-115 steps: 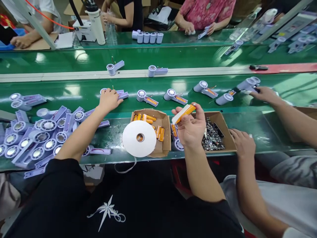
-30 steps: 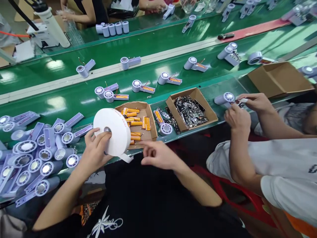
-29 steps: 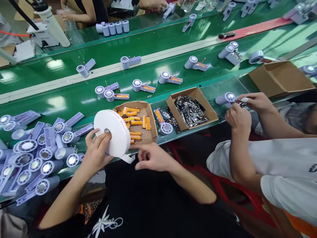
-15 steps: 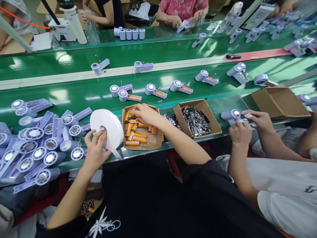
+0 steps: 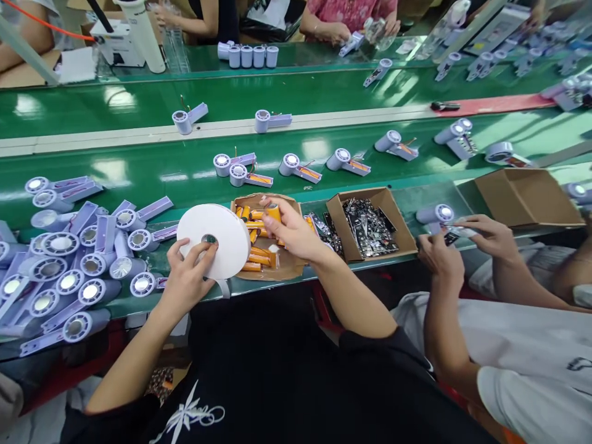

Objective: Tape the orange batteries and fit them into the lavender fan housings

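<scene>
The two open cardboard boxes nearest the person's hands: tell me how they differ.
The left box holds orange cylindrical cells; the right box holds dark circuit boards. The person's right hand is over the left box, pinching an orange cell, while no hand touches the right box. The white tape roll, held by the left hand, partly hides the left box; the right box shows whole. Both are brown, open-topped, at the green bench's near edge.

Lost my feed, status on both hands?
Left hand holding white tape roll. Right hand pinching orange battery over its box. Nothing blocking.
</scene>
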`<control>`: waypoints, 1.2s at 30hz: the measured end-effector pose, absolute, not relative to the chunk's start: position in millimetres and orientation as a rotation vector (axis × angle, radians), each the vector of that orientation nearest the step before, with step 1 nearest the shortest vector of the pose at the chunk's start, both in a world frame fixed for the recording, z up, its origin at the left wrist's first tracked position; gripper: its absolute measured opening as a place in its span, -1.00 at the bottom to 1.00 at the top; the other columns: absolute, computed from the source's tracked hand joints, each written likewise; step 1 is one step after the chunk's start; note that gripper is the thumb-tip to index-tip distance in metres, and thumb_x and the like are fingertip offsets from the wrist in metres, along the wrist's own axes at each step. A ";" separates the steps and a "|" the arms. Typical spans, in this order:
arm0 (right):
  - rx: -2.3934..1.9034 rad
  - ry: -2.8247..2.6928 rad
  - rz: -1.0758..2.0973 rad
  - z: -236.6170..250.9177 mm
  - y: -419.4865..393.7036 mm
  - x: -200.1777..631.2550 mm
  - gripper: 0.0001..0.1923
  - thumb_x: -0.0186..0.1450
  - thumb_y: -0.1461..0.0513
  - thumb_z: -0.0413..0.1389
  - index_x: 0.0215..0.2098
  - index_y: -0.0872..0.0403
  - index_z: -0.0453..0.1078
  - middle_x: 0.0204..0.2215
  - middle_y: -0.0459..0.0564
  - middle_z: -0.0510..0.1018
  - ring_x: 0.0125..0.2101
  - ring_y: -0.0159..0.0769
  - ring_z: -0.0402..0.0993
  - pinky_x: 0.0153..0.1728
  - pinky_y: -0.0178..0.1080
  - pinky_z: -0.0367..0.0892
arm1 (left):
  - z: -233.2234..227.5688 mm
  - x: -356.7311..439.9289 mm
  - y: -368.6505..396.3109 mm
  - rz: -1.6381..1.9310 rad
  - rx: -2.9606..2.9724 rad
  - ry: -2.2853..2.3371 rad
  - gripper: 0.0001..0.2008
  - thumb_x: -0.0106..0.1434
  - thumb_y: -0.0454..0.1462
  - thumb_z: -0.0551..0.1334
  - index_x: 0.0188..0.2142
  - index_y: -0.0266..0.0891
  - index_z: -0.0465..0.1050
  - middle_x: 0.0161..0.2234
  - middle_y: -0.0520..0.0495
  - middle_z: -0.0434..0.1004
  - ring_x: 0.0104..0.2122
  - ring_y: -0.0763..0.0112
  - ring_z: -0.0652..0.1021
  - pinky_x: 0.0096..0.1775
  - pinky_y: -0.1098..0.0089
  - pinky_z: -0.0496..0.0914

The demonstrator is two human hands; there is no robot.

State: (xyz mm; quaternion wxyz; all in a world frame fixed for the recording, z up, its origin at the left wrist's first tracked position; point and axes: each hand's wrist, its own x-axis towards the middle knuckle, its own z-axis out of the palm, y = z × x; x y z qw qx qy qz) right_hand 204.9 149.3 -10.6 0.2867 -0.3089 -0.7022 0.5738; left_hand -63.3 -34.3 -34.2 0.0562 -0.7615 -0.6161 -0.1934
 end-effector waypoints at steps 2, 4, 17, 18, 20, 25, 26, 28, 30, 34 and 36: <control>-1.008 -2.026 1.303 -16.8 153.4 203.3 -0.51 0.64 -0.06 0.04 0.39 -0.01 0.30 -0.05 0.07 0.66 -0.16 -0.15 0.63 -0.04 -0.08 0.58 | -34.4 -61.8 -32.9 -0.601 -2.318 -1.884 -0.17 0.17 -0.44 0.40 0.45 -0.12 0.42 0.18 -0.31 0.62 0.34 -0.29 0.32 0.33 -0.18 0.36; -1.189 -2.163 1.154 -20.3 159.9 204.6 -0.52 0.62 -0.01 0.07 0.38 0.05 0.32 -0.02 0.16 0.68 -0.05 -0.02 0.66 0.05 0.01 0.56 | -34.8 -60.6 -32.3 -0.617 -2.316 -1.882 -0.15 0.16 -0.44 0.38 0.46 -0.09 0.41 0.18 -0.30 0.62 0.34 -0.29 0.32 0.33 -0.19 0.35; -1.049 -2.127 1.170 28.5 124.4 222.5 -0.56 0.61 -0.05 0.11 0.14 0.06 0.64 -0.29 0.02 0.73 -0.23 -0.13 0.66 -0.08 -0.14 0.52 | -24.1 -55.8 -32.8 -0.486 -2.307 -1.774 -0.10 0.23 -0.46 0.35 0.54 -0.04 0.32 0.21 -0.23 0.66 0.34 -0.24 0.34 0.35 -0.18 0.29; -1.029 -2.179 1.203 26.2 124.4 221.1 -0.59 0.59 -0.03 0.13 0.10 0.07 0.65 -0.32 0.01 0.72 -0.24 -0.13 0.65 -0.08 -0.14 0.51 | -21.9 -55.6 -31.7 -0.467 -2.300 -1.763 -0.11 0.24 -0.47 0.34 0.55 -0.04 0.31 0.21 -0.22 0.66 0.33 -0.22 0.34 0.34 -0.17 0.30; -0.961 -2.170 1.372 17.2 121.1 215.9 -0.62 0.52 -0.04 0.24 0.06 0.06 0.65 -0.31 0.00 0.72 -0.22 -0.12 0.67 -0.11 -0.15 0.55 | -17.4 -52.7 -29.5 -0.448 -2.294 -1.754 -0.11 0.26 -0.47 0.33 0.55 -0.01 0.31 0.22 -0.18 0.67 0.28 -0.20 0.35 0.34 -0.19 0.30; -0.935 -1.305 1.624 -19.4 100.5 198.9 -0.34 0.36 -0.18 0.39 0.24 0.01 0.52 -0.06 0.11 0.79 -0.01 -0.03 0.76 -0.05 -0.06 0.71 | -15.6 -22.6 -38.0 -0.559 -2.199 -1.895 -0.17 0.27 -0.34 0.42 0.51 0.00 0.39 0.11 -0.20 0.72 0.13 -0.22 0.38 0.38 -0.40 0.21; -0.938 -1.141 1.569 -24.9 103.5 200.8 -0.34 0.36 -0.18 0.39 0.24 0.00 0.51 0.01 0.14 0.78 0.05 -0.01 0.76 -0.01 -0.03 0.73 | -16.9 -15.6 -41.8 -0.571 -2.197 -1.909 -0.19 0.27 -0.32 0.43 0.49 -0.03 0.41 0.08 -0.22 0.73 0.09 -0.20 0.40 0.36 -0.38 0.26; -0.926 -0.944 1.399 -30.4 123.4 215.4 -0.39 0.35 -0.19 0.39 0.18 -0.03 0.52 0.09 0.15 0.76 0.15 -0.03 0.73 0.05 -0.03 0.74 | -17.9 -7.9 -45.7 -0.523 -2.265 -1.899 -0.20 0.23 -0.33 0.46 0.46 -0.08 0.45 0.07 -0.24 0.73 0.06 -0.18 0.45 0.32 -0.34 0.32; -0.891 -0.880 1.211 -30.1 153.5 240.9 -0.44 0.36 -0.20 0.37 0.14 -0.08 0.53 0.14 0.08 0.73 0.22 -0.09 0.69 0.09 -0.07 0.73 | -13.6 -13.4 -35.6 -0.403 -2.417 -1.865 -0.13 0.15 -0.33 0.51 0.46 -0.08 0.45 0.18 -0.28 0.70 0.17 -0.28 0.46 0.36 -0.40 0.26; -0.925 -0.958 1.186 -28.2 183.5 285.3 -0.42 0.37 -0.15 0.39 0.25 -0.16 0.49 0.19 -0.01 0.70 0.15 -0.18 0.73 0.06 -0.13 0.74 | 7.8 -55.2 58.0 -0.123 -2.920 -1.776 -0.20 0.15 -0.08 0.57 0.39 0.11 0.54 0.30 -0.19 0.64 0.37 -0.28 0.42 0.45 -0.32 0.19; -0.941 -1.015 1.242 -31.2 176.1 293.7 -0.40 0.37 -0.15 0.40 0.29 -0.21 0.46 0.13 -0.04 0.73 0.05 -0.20 0.78 0.00 -0.13 0.75 | 16.1 -71.9 136.8 -0.022 -3.058 -1.807 -0.51 0.34 0.00 0.40 0.24 0.09 0.66 0.17 -0.11 0.71 0.23 -0.03 0.56 0.36 -0.03 0.37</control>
